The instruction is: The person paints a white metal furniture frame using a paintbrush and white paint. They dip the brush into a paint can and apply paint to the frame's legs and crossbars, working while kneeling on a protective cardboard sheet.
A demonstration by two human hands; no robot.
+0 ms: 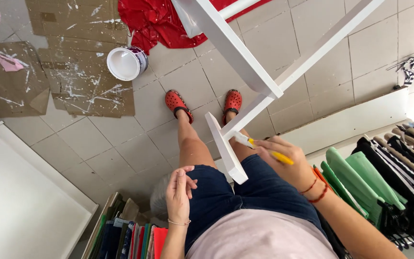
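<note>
My right hand point(283, 160) grips a yellow-handled paintbrush point(263, 147), its bristle end touching a white wooden frame point(245, 67) near the short foot piece point(224, 148) that leans over my thighs. My left hand point(178, 192) rests flat on my left thigh, fingers together, holding nothing; a thin bracelet circles that wrist. Red cords circle the right wrist. I sit in dark denim shorts, and my feet in red perforated clogs point(177, 104) stand on the tiled floor.
A white paint bucket point(126, 63) stands on the tiles beside paint-spattered cardboard point(80, 72). Red cloth point(156, 21) lies beyond. A white board point(20, 192) is at left, folded fabrics point(125, 235) below, hanging clothes point(384, 177) on a rack at right.
</note>
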